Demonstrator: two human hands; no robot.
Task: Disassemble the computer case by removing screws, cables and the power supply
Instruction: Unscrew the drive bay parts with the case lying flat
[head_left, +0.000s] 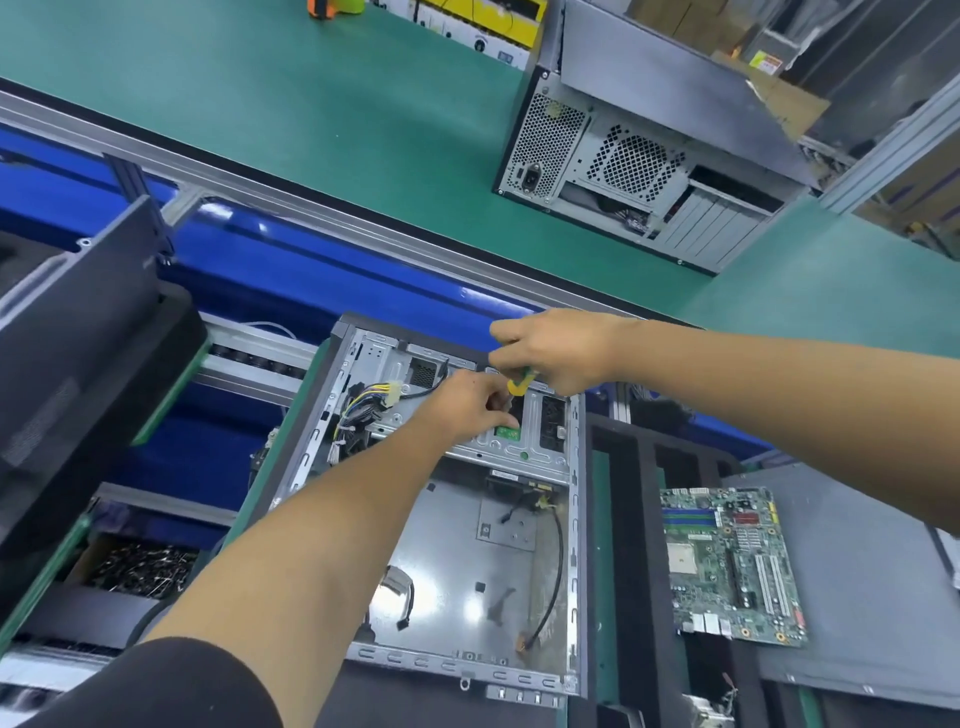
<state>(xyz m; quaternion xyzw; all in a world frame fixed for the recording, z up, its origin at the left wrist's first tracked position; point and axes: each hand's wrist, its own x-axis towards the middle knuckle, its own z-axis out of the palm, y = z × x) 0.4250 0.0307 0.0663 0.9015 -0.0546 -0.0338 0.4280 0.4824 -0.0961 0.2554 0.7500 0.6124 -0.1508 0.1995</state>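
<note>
Near edge: open computer case (447, 551) lies flat on its side, motherboard tray bare, loose black cable (556, 561) trailing along its right side. Removed motherboard (732, 566) sits just right of the case on a grey panel (857, 582). Left of the case, a box of screws (140, 569) below a dark tilted panel.

Mid: both hands over the drive cage (519, 447) at the case's far end. Left hand (467, 405) has fingers curled, pinching at something by the screwdriver tip; what exactly, can't tell. Right hand (556, 351) grips a yellow-green screwdriver (519, 383), tip pointing down into the cage. Power-supply cable bundle (363, 410) hangs loose at the cage's left.

Far: second computer case (639, 171) stands on the green bench mat (311, 104), rear panel facing the camera.
</note>
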